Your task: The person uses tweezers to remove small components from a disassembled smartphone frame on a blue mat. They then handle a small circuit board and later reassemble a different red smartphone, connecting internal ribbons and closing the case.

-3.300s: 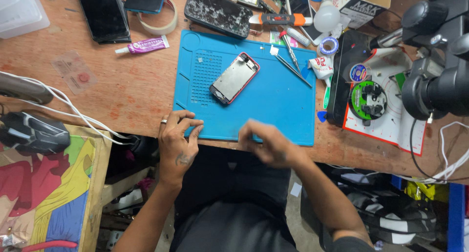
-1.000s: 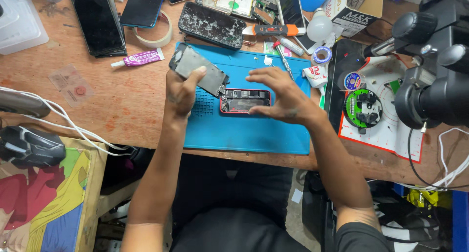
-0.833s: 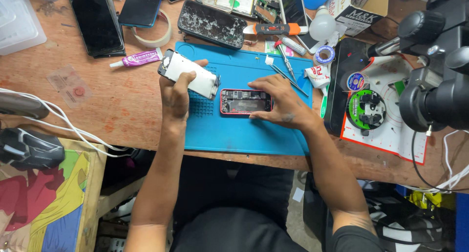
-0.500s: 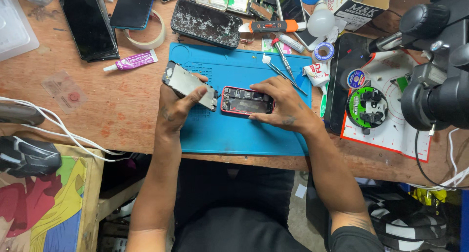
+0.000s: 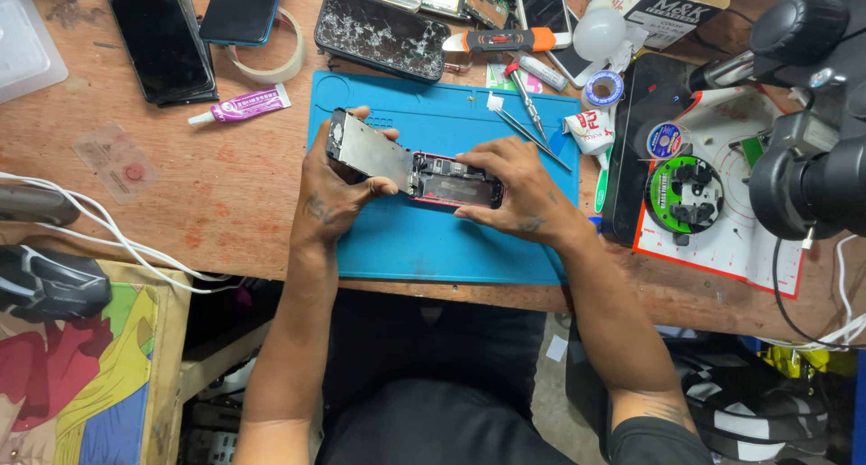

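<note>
L hand grips lifted screen panel; R hand pins opened phone; purple-label glue tube upper-left.

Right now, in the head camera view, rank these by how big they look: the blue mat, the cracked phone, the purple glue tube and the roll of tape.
1. blue mat
2. cracked phone
3. roll of tape, partly hidden under a phone, so it is unsure against the next
4. purple glue tube

Blue mat, red-rimmed phone
</note>
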